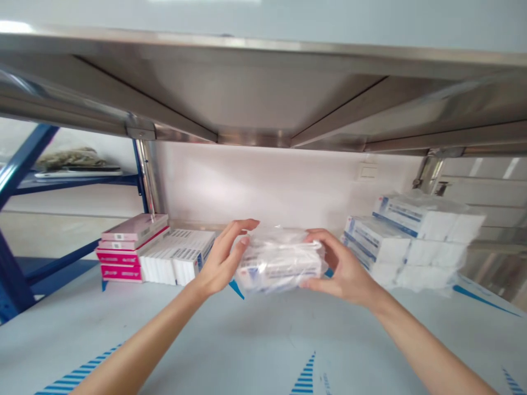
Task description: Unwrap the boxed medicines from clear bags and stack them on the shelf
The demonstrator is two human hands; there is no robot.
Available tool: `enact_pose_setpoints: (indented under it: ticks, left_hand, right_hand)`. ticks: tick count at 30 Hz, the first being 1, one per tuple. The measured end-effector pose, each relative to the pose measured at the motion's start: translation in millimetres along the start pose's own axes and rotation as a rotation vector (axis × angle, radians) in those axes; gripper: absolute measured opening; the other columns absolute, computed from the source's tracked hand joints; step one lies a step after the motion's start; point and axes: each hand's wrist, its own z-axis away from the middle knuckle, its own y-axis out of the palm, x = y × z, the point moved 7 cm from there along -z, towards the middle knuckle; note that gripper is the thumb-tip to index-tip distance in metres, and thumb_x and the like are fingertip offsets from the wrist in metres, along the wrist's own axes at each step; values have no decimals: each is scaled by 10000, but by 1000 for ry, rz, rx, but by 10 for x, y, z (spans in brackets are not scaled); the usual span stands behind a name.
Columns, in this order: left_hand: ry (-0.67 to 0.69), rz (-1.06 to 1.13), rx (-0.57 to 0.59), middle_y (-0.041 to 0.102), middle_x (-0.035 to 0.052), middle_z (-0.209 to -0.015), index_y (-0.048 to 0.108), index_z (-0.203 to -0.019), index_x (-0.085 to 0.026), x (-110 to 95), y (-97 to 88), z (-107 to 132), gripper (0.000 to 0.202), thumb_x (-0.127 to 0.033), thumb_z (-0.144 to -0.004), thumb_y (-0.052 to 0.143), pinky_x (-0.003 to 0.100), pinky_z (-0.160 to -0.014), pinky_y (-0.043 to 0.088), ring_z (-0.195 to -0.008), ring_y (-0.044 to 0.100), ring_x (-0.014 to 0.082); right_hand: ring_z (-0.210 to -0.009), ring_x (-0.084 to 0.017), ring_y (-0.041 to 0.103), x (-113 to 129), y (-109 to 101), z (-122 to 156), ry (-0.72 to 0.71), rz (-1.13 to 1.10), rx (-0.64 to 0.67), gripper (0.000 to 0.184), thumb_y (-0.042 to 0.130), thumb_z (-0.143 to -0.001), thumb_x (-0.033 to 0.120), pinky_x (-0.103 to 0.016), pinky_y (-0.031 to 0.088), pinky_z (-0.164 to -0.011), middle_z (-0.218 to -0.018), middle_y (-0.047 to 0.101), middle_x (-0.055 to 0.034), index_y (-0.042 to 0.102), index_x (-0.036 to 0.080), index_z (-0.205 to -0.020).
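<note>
Plastic-wrapped bundle [280, 260]: white boxes with blue markings are sitting inside loose clear film, held low between the two stacks, under the steel shelf; cannot tell if the underside is touching the lower shelf.
Left grip: left hand [220, 258] is clamping the bundle's left end, thumb and fingers spread on the film.
Right grip: right hand [341, 269] is clamping the right end, fingers wrapping over the top.
Right side: wrapped box stack [405, 241] is standing just beside the right hand.
Left side: white boxes [177, 255] are lying near the left hand, pink boxes [123, 258] beyond them.
Overhead: stainless steel shelf [263, 99] is spanning low above the hands.
Risks: slick film could be slipping under end-only pressure, letting boxes slide out of line; a raised bundle could be catching the steel shelf; a sideways swing could be knocking the wrapped box stack or white boxes.
</note>
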Motion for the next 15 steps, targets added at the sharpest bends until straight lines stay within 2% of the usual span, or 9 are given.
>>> enact_pose_setpoints:
  ticks: [3, 6, 9, 11, 15]
  left_hand:
    - [-36, 49, 126, 686, 68, -1178, 639, -1148, -214, 160, 3, 113, 326, -349, -1020, 372, 387, -981, 491, -1112, 622, 239]
    - [0, 33, 223, 712, 66, -1084, 657, -1094, -205, 186, 87, 226, 286, -318, -1008, 408, 368, -908, 523, -1015, 652, 214]
    - [155, -62, 359, 692, 87, -1092, 663, -1112, -199, 42, 193, 298, 251, -275, -951, 485, 391, -911, 519, -1019, 636, 223]
    - [264, -143, 430, 677, 98, -1090, 674, -1108, -198, -81, 243, 343, 258, -279, -894, 555, 417, -917, 509, -1012, 625, 240]
    - [364, -225, 430, 652, 100, -1046, 682, -1093, -189, -247, 279, 406, 251, -258, -873, 583, 425, -894, 497, -980, 597, 248]
  right_hand:
    - [-1047, -216, 576, -71, 344, 105, 38, -113, 71, 568, 857, -616, 268, -323, 519, -903, -1163, 515, -44, 541, 273, -1088]
    - [-1050, -226, 559, -173, 524, 222, 64, -95, 130, 551, 832, -621, 222, -321, 508, -878, -1153, 504, -48, 531, 273, -1079]
    - [-1017, -226, 547, -261, 564, 322, 89, -28, 157, 572, 826, -618, 207, -315, 502, -836, -1130, 500, -45, 496, 280, -1079]
    - [-1021, -231, 539, -285, 580, 372, 79, 29, 203, 633, 847, -597, 223, -336, 501, -867, -1137, 489, -45, 470, 285, -1102]
    - [-1174, -285, 514, -288, 654, 432, 50, 84, 395, 904, 927, -523, 382, -399, 478, -993, -1259, 454, -79, 418, 292, -1265]
